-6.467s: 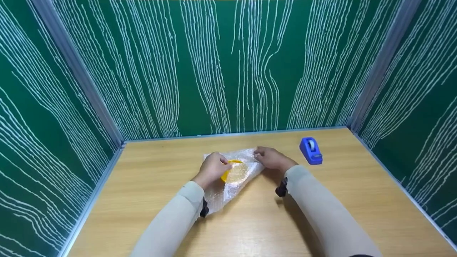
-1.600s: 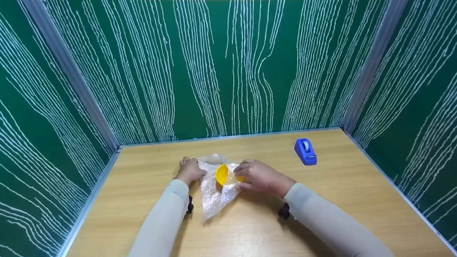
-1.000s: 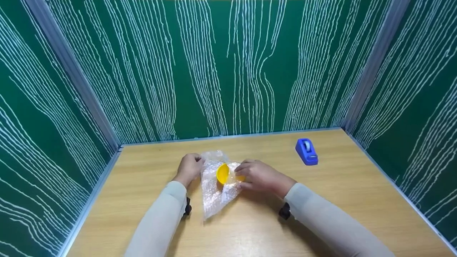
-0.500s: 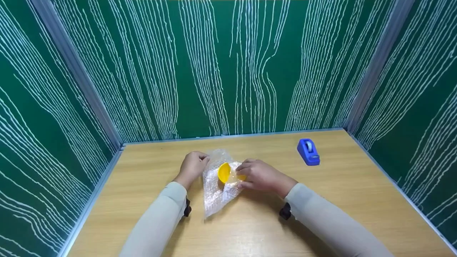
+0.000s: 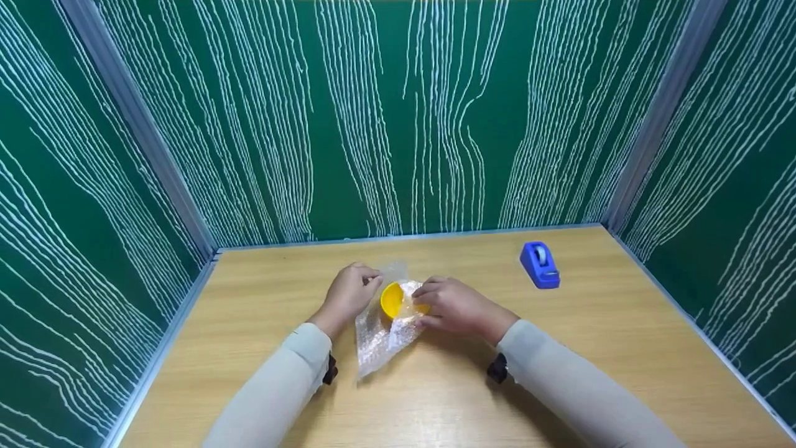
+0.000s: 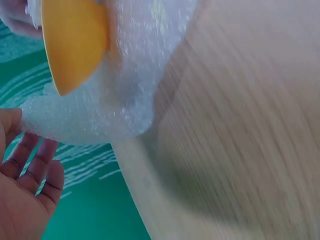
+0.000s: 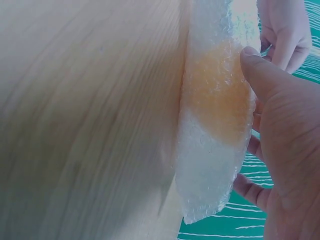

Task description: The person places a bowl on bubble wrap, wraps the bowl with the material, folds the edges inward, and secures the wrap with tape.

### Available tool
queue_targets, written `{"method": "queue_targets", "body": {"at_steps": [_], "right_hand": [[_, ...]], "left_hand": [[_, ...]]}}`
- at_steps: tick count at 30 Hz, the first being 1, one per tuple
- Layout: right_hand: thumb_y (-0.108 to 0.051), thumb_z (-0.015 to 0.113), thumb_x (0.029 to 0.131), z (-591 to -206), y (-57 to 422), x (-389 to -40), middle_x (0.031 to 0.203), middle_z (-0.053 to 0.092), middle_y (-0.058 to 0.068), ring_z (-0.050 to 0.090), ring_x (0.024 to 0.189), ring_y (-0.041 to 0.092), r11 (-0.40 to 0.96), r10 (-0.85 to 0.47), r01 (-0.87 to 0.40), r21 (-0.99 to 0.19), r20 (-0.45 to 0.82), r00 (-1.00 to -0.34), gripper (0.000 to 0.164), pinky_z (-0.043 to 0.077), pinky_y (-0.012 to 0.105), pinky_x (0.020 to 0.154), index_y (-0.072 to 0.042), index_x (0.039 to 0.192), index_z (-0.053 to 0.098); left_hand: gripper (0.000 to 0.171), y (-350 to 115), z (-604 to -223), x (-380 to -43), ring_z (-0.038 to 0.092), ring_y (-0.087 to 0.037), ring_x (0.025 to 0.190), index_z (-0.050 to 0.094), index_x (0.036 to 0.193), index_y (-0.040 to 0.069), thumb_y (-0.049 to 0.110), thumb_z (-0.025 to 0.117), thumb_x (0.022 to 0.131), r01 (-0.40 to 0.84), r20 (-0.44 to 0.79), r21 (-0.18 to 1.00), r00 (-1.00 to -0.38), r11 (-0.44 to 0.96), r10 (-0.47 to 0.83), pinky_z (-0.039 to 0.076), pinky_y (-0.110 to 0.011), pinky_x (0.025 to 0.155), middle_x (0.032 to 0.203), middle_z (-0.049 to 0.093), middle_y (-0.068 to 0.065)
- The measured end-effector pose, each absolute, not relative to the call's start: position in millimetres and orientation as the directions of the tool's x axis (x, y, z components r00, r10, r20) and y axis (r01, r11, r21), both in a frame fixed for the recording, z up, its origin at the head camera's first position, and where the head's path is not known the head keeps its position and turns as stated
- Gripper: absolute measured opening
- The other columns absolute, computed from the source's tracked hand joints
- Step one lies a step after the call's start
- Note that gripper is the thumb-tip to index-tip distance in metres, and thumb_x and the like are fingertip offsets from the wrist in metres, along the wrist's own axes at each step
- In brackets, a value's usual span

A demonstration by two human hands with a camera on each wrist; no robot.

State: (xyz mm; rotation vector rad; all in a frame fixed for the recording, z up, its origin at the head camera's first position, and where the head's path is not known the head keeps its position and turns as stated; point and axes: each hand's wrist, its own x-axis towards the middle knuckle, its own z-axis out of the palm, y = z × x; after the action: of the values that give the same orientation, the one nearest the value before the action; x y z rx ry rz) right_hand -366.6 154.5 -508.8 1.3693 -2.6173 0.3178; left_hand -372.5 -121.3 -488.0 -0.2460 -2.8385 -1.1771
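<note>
A yellow bowl sits on its side in a sheet of bubble wrap, its mouth turned to the left. One side of the sheet is folded over the bowl's right part, which shows through as a yellow blur in the right wrist view. My right hand grips that covered part, thumb on the near face and fingers behind. At the sheet's far left edge, my left hand pinches the raised film between thumb and forefinger; its other fingers are loosely bent.
A blue tape dispenser with a roll of clear tape stands at the back right of the wooden table. Green panels with wavy white lines enclose the back and both sides.
Earlier the bowl lay under flatter wrap; the right side has since been folded over it and gripped by my right hand. Lately my left hand carries the left edge rightward, toward the bowl.
</note>
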Motion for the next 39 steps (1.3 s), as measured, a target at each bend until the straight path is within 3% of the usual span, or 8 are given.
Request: {"method": "queue_targets", "body": {"at_steps": [9, 16, 24, 32, 36, 39], "right_hand": [[-0.04, 0.081, 0.107, -508, 153, -366, 0.142, 0.08, 0.01, 0.073, 0.133, 0.033, 0.551, -0.789, -0.828, -0.105, 0.257, -0.558, 0.042, 0.06, 0.053, 0.119, -0.007, 0.132, 0.083], [-0.043, 0.08, 0.107, -510, 151, -367, 0.145, 0.079, 0.008, 0.072, 0.136, 0.033, 0.59, -0.766, -0.798, -0.122, 0.229, -0.601, 0.043, 0.058, 0.053, 0.121, -0.009, 0.132, 0.084], [-0.047, 0.082, 0.105, -511, 153, -364, 0.142, 0.079, 0.014, 0.073, 0.136, 0.034, 0.595, -0.739, -0.79, -0.144, 0.288, -0.609, 0.051, 0.06, 0.05, 0.12, -0.003, 0.131, 0.082], [-0.051, 0.086, 0.101, -516, 157, -359, 0.14, 0.072, 0.013, 0.073, 0.126, 0.028, 0.64, -0.657, -0.734, -0.228, 0.332, -0.677, 0.052, 0.064, 0.043, 0.113, -0.005, 0.124, 0.08], [-0.05, 0.089, 0.099, -516, 155, -359, 0.14, 0.066, 0.008, 0.071, 0.123, 0.024, 0.662, -0.616, -0.693, -0.284, 0.321, -0.72, 0.054, 0.064, 0.041, 0.112, -0.01, 0.129, 0.072], [-0.048, 0.089, 0.099, -517, 154, -359, 0.148, 0.065, 0.008, 0.07, 0.134, 0.028, 0.663, -0.614, -0.689, -0.293, 0.316, -0.724, 0.058, 0.06, 0.044, 0.119, -0.011, 0.139, 0.069]], "left_hand": [[0.026, -108, -485, -357, 0.073, -0.026, 0.12, 0.086, 0.132, 0.014, 0.026, 0.073, 0.112, 0.281, 0.176, 0.654, -0.96, 0.702, 0.22, 0.062, -0.046, 0.117, 0.129, 0.077, -0.003], [0.026, -99, -489, -355, 0.073, -0.023, 0.107, 0.086, 0.131, 0.012, 0.024, 0.073, 0.112, 0.365, 0.2, 0.626, -0.929, 0.69, 0.31, 0.065, -0.042, 0.11, 0.117, 0.079, -0.003], [0.023, -87, -494, -354, 0.07, -0.019, 0.102, 0.088, 0.127, 0.014, 0.025, 0.076, 0.111, 0.422, 0.193, 0.512, -0.905, 0.748, 0.379, 0.064, -0.042, 0.101, 0.111, 0.079, -0.001], [0.022, -76, -498, -352, 0.07, -0.022, 0.127, 0.089, 0.125, 0.018, 0.029, 0.078, 0.11, 0.343, 0.102, 0.508, -0.935, 0.79, 0.34, 0.057, -0.047, 0.123, 0.126, 0.078, 0.001], [0.019, -74, -499, -353, 0.071, -0.023, 0.129, 0.09, 0.12, 0.017, 0.028, 0.08, 0.109, 0.328, 0.1, 0.507, -0.941, 0.797, 0.323, 0.056, -0.047, 0.124, 0.126, 0.078, 0.001], [0.017, -73, -501, -354, 0.071, -0.022, 0.129, 0.09, 0.118, 0.017, 0.027, 0.08, 0.109, 0.348, 0.116, 0.494, -0.935, 0.797, 0.336, 0.057, -0.047, 0.124, 0.127, 0.079, 0.001]]}}
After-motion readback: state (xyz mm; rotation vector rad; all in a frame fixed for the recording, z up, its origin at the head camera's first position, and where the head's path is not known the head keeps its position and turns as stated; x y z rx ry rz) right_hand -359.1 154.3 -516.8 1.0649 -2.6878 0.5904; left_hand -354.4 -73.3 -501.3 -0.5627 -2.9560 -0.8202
